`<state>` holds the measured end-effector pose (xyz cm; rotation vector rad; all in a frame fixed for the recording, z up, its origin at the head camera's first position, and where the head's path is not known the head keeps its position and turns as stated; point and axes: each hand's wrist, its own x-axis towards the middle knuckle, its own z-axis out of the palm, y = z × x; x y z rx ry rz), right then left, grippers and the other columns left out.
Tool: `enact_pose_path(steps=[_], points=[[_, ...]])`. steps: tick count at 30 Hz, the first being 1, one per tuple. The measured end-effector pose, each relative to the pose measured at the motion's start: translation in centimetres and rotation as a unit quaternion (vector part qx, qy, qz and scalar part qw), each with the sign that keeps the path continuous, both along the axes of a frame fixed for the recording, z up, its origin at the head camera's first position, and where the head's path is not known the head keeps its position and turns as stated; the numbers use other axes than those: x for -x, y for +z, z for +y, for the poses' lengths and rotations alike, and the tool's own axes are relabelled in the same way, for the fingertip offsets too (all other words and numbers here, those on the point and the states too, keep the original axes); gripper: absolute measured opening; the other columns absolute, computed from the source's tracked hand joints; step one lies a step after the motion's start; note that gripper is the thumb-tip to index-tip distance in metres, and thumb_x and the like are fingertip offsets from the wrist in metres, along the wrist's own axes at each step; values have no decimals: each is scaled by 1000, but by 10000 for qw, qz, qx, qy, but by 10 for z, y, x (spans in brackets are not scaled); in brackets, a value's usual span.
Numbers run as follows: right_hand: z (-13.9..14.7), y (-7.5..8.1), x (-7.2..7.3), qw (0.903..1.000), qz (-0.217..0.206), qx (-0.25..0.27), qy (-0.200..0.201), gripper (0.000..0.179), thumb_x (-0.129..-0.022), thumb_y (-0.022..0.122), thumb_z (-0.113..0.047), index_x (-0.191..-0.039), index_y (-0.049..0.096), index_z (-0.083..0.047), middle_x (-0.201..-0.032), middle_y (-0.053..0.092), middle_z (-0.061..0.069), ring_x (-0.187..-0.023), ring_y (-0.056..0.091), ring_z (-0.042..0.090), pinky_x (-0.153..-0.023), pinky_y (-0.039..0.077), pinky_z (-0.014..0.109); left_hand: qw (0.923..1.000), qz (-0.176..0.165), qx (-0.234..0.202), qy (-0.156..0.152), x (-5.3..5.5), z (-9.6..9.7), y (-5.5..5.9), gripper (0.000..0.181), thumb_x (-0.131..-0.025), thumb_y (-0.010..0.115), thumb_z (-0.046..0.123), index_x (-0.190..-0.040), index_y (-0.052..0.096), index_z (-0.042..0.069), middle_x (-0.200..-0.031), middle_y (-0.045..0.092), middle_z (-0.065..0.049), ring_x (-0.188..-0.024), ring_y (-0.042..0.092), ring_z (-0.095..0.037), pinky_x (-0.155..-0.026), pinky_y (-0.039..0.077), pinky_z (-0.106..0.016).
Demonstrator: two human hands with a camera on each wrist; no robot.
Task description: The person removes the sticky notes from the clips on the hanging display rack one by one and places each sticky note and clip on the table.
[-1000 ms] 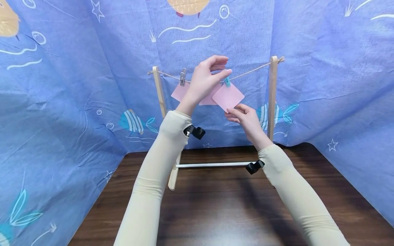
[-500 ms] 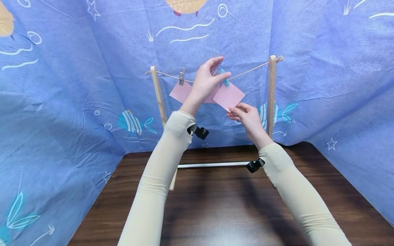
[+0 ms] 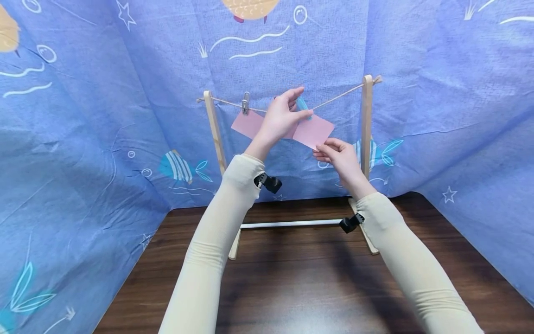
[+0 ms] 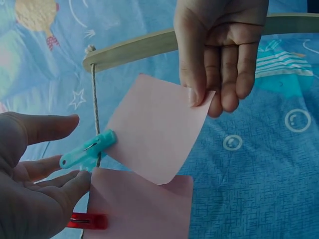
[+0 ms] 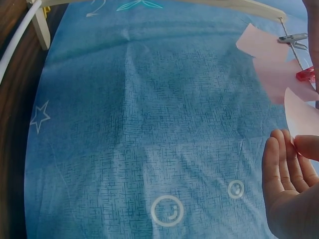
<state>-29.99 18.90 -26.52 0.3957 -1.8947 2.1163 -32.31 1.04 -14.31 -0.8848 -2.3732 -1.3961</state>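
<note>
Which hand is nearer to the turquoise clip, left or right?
The left hand: its thumb and fingers are around the handle end of the turquoise clip, though contact is unclear. The right hand is farther, pinching a lower corner of the pink paper at this clip.

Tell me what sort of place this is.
Probably a makeshift tabletop booth, though its wider surroundings are out of view: blue sea-print cloth hangs behind and on both sides of a dark table, and a wooden frame stands on it with pink papers clipped to its string.
</note>
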Motion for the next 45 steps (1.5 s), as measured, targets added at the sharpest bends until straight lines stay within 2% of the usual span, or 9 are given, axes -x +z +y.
enact_pose_path(steps=[9, 14, 21, 29, 34, 39, 45], points=[[2, 0, -2, 9998, 0, 168, 69, 28, -99, 64, -8, -117, 59, 12, -84, 74, -3, -78, 73, 11, -74, 58, 22, 9998, -61, -95, 181, -3, -2, -7, 63, -94, 74, 16, -150, 47, 7, -152, 49, -6, -136, 51, -19, -102, 43, -16], [3, -1, -2, 9998, 19, 170, 79, 28, -99, 63, -8, -118, 59, 12, -84, 74, -3, -78, 73, 11, -76, 59, 23, 9998, -9, -180, 118, -6, -3, -7, 58, -96, 70, 13, -149, 48, 4, -150, 51, -9, -133, 53, -19, -99, 45, -15], [4, -2, -5, 9999, -4, 95, 41, 22, -99, 65, -11, -114, 64, 5, -87, 74, -2, -82, 73, 13, -78, 58, 24, 9993, 185, -326, 50, -8, -3, -6, 49, -97, 68, 11, -143, 53, 0, -138, 61, -15, -125, 60, -20, -97, 47, -17], [1, -3, -7, 9999, -64, 94, 71, 32, -100, 64, -11, -122, 59, 12, -86, 74, -3, -83, 73, 14, -78, 58, 23, 9984, 402, -407, -41, -8, -4, -9, 43, -97, 69, 13, -137, 59, 0, -131, 65, -15, -120, 63, -21, -96, 51, -23], [1, -4, -7, 9999, -90, 106, 77, 29, -100, 65, -12, -119, 61, 8, -86, 74, -2, -83, 73, 14, -80, 58, 25, 9965, 634, -514, -156, -7, -4, -8, 39, -97, 68, 11, -133, 61, -2, -129, 66, -18, -118, 64, -23, -96, 50, -23], [1, -7, -6, 9999, -58, 120, 73, 25, -99, 66, -13, -115, 64, 5, -87, 74, -1, -83, 73, 15, -78, 58, 25, 9923, 828, -910, -166, -7, -3, -6, 33, -96, 69, 7, -127, 65, -3, -127, 67, -17, -116, 65, -21, -96, 49, -19], [0, -13, -5, 9999, -26, 111, 38, 23, -99, 66, -13, -112, 64, 5, -87, 74, -1, -83, 73, 16, -78, 58, 24, 9833, 1102, -1436, -178, -8, -3, -5, 27, -93, 72, 4, -119, 69, -4, -120, 70, -16, -112, 68, -21, -95, 50, -19]])
